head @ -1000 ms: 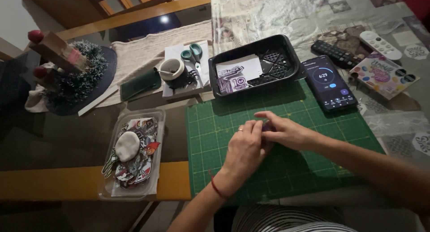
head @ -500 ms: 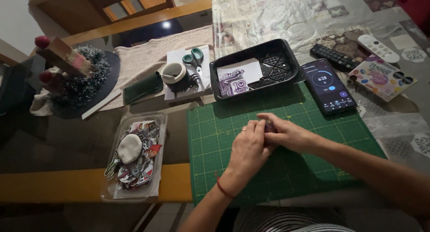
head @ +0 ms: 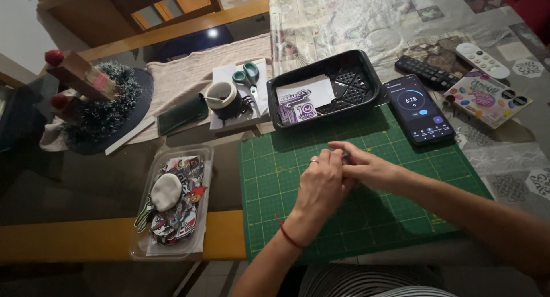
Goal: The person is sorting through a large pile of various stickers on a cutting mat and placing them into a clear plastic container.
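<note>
Head view had your two hands meeting over the green cutting mat [head: 366,217], which serves as the landmark for everything else. Your left hand [head: 322,185] and right hand [head: 366,170] were pressed together above the middle of the mat, fingertips pinching some small item [head: 345,157] between them; it was too tiny and too covered to make out what it was. Just beyond the mat's far edge sat a black tray [head: 361,65] with printed paper slips inside. Touching the mat's far right corner lay a phone [head: 421,109] with its screen lit, and past that a dark remote [head: 427,71], a white remote [head: 482,60] and a colourful booklet [head: 487,98]. Left of the mat, close by, stood a clear plastic container [head: 200,159] of stickers with a pale round pad on top. Farther off, beyond the mat's far left corner, were a roll of tape [head: 220,94] and green-handled scissors [head: 246,76].
</note>
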